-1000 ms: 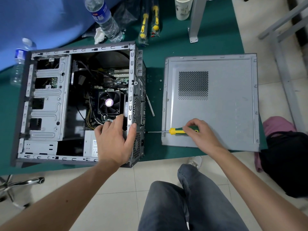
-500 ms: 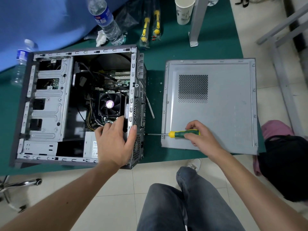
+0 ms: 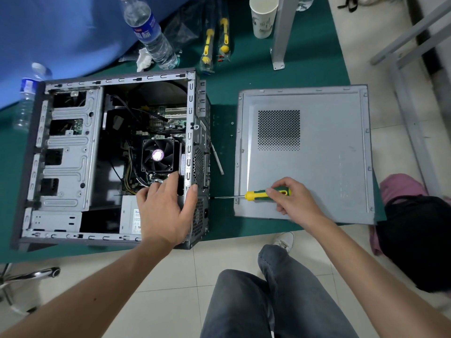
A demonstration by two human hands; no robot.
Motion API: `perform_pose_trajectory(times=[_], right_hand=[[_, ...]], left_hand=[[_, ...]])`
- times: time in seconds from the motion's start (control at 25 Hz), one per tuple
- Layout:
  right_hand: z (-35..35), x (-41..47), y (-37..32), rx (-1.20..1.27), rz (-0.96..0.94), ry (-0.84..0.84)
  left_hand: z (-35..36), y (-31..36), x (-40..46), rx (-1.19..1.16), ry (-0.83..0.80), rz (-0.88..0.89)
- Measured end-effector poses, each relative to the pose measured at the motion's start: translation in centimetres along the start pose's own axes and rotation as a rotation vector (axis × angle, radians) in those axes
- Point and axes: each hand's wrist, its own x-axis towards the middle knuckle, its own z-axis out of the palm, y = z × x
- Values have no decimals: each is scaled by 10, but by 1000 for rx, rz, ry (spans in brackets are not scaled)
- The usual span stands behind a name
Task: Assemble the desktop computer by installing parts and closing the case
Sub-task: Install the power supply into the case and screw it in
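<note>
I count one open computer case (image 3: 73,152) lying on its side on the one green table (image 3: 305,52), and one detached side panel (image 3: 317,152) beside it. Inside the case I see one cooler fan (image 3: 158,155) and one power supply (image 3: 130,218). I hold one green-and-yellow screwdriver (image 3: 258,194); two more yellow-handled tools in plastic sleeves (image 3: 216,42) lie further back. There are two plastic water bottles (image 3: 151,35), one paper cup (image 3: 263,17), and one crumpled tissue (image 3: 144,61). My two hands (image 3: 166,211) are both in sight.

A green table (image 3: 305,57) carries the open case (image 3: 73,167), side panel (image 3: 329,154), bottles (image 3: 151,32) and cup (image 3: 263,18).
</note>
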Motion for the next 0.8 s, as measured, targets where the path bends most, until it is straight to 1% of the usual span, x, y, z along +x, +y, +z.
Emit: perform_pose_trajectory(times=[0.08,0.16,0.28,0.4,0.52,0.6,0.72,0.8], right_hand=[[2,0,0,-53,55,21],[3,-1,1,-94,50,-3],[2,-3,4,27,-2,-58],[2,-1,5,73,-7,6],[2,-1,5,-37,52,0],[3,-3,7,-106,32,-30],[3,-5,10,-4,-27,-57],[1,-3,10,82,-31,-10]], left_hand=[[0,-1,0,6,-8,-2],[1,0,1,6,-11,-2],[0,0,0,2,-6,0],[0,1,0,2,-3,3],[0,1,0,2,1,10],[-1,1,0,4,2,12],[0,1,0,0,-6,13],[0,2,0,-1,-1,13]])
